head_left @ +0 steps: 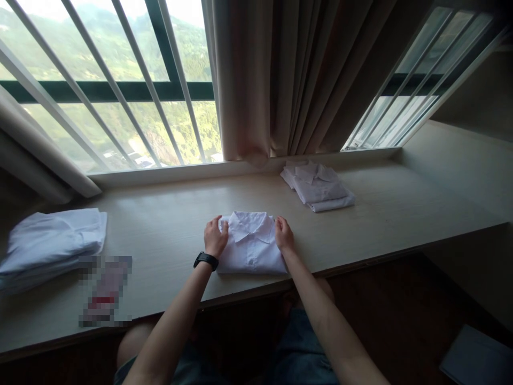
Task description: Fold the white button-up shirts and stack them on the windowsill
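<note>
Folded shirt (251,246) between both hands; shirt stack (317,187) beyond, loose pile (50,243) left.

pixelated item (105,290) unreadable, white cloth pile (48,246) cut off left

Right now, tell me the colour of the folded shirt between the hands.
White folded shirt; head view.

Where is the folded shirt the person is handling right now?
The folded shirt lies mid-table near the front edge, between the left hand and right hand.
</note>
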Tool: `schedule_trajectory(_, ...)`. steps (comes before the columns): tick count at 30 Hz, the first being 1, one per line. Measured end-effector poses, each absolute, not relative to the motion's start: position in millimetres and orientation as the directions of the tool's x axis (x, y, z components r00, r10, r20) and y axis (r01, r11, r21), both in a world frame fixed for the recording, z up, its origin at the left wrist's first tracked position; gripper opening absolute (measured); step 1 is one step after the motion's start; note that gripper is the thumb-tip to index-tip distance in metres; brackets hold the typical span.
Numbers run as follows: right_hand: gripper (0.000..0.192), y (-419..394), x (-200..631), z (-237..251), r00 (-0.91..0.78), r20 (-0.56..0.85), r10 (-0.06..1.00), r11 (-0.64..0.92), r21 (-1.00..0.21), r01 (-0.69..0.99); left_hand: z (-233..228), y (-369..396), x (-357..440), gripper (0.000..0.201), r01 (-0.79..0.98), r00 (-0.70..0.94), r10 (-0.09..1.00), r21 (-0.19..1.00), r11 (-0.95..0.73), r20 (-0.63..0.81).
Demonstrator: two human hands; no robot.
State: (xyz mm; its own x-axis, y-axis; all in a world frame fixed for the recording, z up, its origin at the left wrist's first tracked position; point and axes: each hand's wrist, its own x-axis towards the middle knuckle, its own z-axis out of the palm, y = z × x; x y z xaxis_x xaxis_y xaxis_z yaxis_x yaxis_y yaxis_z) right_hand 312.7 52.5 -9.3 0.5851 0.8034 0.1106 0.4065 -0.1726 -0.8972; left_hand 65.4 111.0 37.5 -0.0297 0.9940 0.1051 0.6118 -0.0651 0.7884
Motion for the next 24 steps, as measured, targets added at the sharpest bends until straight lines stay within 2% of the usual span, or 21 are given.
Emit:
schedule_trajectory(1, 0.053, 53.2, 307.5, -10.3, 0.54, 0.141, 0.83, -0.151, -0.874, 0.461, 38.4, 107.4, 69.3, 0.057, 0.668, -0.023, 0.992, 0.741, -0.075, 0.122)
schedule_trajectory(3, 0.053, 54.0, 296.6, -13.7, 0.46, 0.174, 0.871, -0.131, -0.82, 0.558, 37.8, 100.9, 76.9, 0.065, 0.713, -0.01, 0.998, 0.7, -0.038, 0.064)
schedule_trajectory(6, 0.049, 52.4, 285.5, -19.3, 0.399, 0.203, 0.894, -0.117, -0.754, 0.647, 29.8, 93.9, 82.2, 0.065, 0.64, 0.007, 1.0, 0.768, -0.02, 0.021)
schedule_trajectory(10, 0.045, 46.2, 286.2, -16.2, 0.407, 0.218, 0.887, -0.075, -0.802, 0.593, 19.1, 88.8, 75.2, 0.055, 0.524, 0.001, 0.996, 0.848, -0.081, 0.095)
schedule_trajectory(13, 0.052, 38.2, 291.7, -5.0, 0.527, 0.166, 0.833, -0.13, -0.869, 0.478, 23.0, 88.3, 64.7, 0.063, 0.551, -0.083, 0.995, 0.835, 0.007, 0.047)
schedule_trajectory(16, 0.058, 24.2, 294.9, 8.8, 0.637, -0.074, 0.767, -0.285, -0.929, 0.236, 35.5, 86.9, 53.4, 0.075, 0.566, -0.126, 0.986, 0.808, 0.165, -0.112)
schedule_trajectory(17, 0.055, 18.5, 295.0, 13.6, 0.599, -0.179, 0.78, -0.318, -0.939, 0.133, 40.5, 85.0, 50.1, 0.076, 0.54, -0.113, 0.976, 0.813, 0.218, -0.187)
schedule_trajectory(19, 0.049, 6.2, 293.8, 23.5, 0.4, -0.331, 0.855, -0.344, -0.938, -0.042, 50.3, 78.0, 44.6, 0.071, 0.421, -0.002, 0.933, 0.846, 0.326, -0.359)
schedule_trajectory(21, 0.046, -6.4, 291.5, 33.2, 0.205, -0.349, 0.914, -0.324, -0.934, -0.148, 58.8, 67.0, 40.7, 0.06, 0.253, 0.208, 0.841, 0.858, 0.448, -0.5)
schedule_trajectory(24, 0.056, -24.7, 288.4, 45.3, 0.148, -0.273, 0.95, -0.231, -0.94, -0.252, 67.1, 46.2, 37.1, 0.05, 0.065, 0.427, 0.723, 0.816, 0.575, -0.543)
